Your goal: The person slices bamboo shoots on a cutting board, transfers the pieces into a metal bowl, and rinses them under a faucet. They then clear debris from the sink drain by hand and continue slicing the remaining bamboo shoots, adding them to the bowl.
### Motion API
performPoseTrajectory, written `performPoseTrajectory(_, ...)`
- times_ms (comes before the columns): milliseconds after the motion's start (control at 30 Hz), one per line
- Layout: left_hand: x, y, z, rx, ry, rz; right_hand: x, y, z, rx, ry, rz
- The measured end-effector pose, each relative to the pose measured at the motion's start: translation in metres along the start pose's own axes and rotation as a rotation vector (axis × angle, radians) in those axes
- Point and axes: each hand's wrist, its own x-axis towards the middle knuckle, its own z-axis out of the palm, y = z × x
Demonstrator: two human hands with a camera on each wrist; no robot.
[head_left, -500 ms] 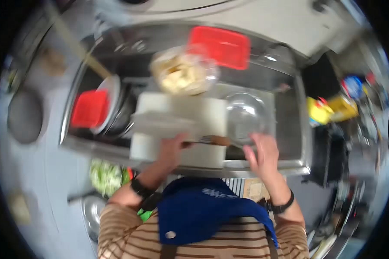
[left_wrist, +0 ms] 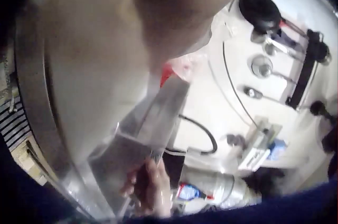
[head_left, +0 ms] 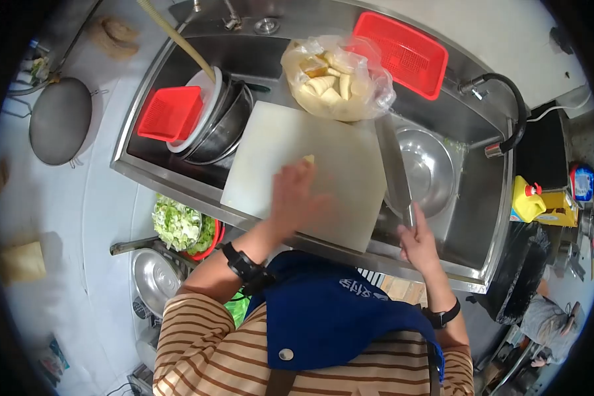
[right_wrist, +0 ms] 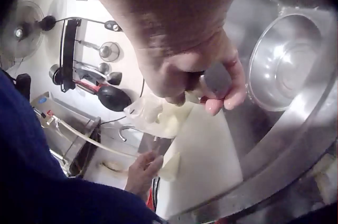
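Observation:
My left hand (head_left: 296,201), blurred in the head view, is over the white cutting board (head_left: 356,218). A pale yellow chunk (head_left: 309,159) shows at its fingertips, mostly covered by the hand. In the right wrist view, the fingers of that hand (right_wrist: 142,172) curl at the side of this wedge-shaped chunk (right_wrist: 170,167). My right hand (head_left: 418,243) grips the handle of a cleaver (head_left: 395,165). Its wide blade points away from me along the board's right side, over the edge of a metal bowl (head_left: 435,178). The handle's butt (right_wrist: 216,78) sticks out of the fist in the right wrist view.
Behind the board, a clear plastic bag (head_left: 376,92) holds several pale chunks. A red basket (head_left: 402,53) lies behind it. Stacked bowls (head_left: 221,135) with a red basket (head_left: 170,113) fill the sink's left side. A black faucet (head_left: 518,112) arches at the right.
The blurred blade that lay across the board near my left hand is gone from there; my right hand, open before, now grips the cleaver at the right. My left hand has moved further over the board.

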Motion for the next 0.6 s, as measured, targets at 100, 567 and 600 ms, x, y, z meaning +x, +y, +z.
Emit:
performPoseTrajectory(100,0.008,-0.039,0.027,0.111,0.104,-0.053,0.004,0.006,-0.001,0.077,-0.072,0.115)
performPoseTrajectory(567,-0.032,0.001,0.040,-0.496,0.281,-0.281,0.025,-0.023,0.075,-0.579,-0.330,-0.411)
performPoseTrajectory(600,-0.039,0.003,0.041,-0.672,0.274,-0.295,0.027,-0.027,0.079,-0.627,-0.335,-0.400)
